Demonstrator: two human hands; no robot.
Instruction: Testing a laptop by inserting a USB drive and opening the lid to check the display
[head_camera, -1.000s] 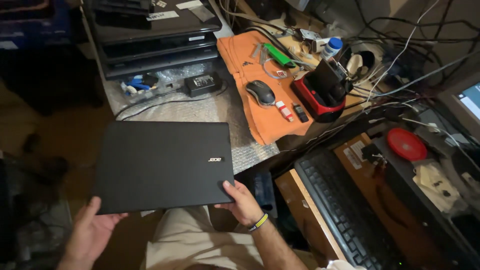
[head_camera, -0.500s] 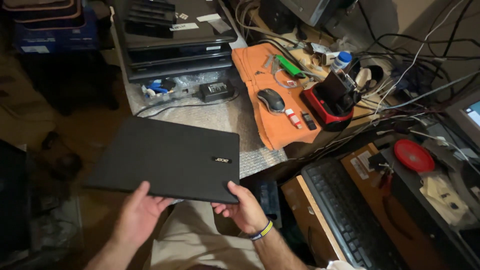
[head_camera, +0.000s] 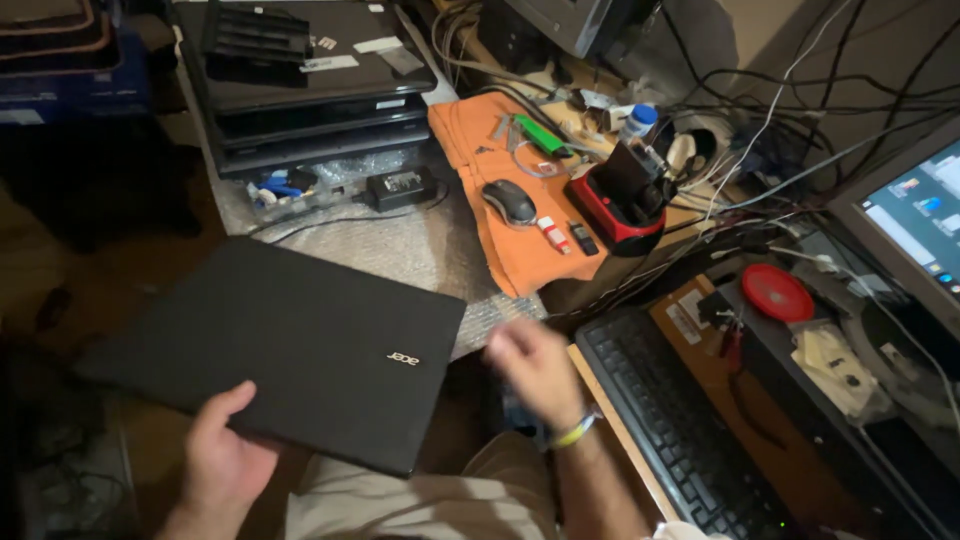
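You had the closed black laptop (head_camera: 275, 350) held over your lap, tilted, its far edge near the bubble-wrap sheet (head_camera: 400, 245) on the bench (head_camera: 440, 250). Your left hand (head_camera: 225, 455) gripped the near edge, thumb on top of the lid and fingers hidden beneath. Your right hand (head_camera: 530, 365) was off it, blurred, hovering empty between the laptop's right corner and the black keyboard (head_camera: 680, 420); its fingers looked loosely spread, though the blur made that hard to read.

Judging by the look of it, the laptop was a stiff, flat slab with real weight for one hand, and the lid was matte but smooth, so a one-sided pinch at the edge could let it tip or slide. The lid would likely flex if pressed in the middle, with the screen behind it. The safer hold seemed to be both long edges or two opposite corners, palms under the base.

Past it lay an orange cloth (head_camera: 500, 200) with a mouse (head_camera: 510, 203), a power adapter (head_camera: 400, 187), and a stack of other laptops (head_camera: 310, 110).
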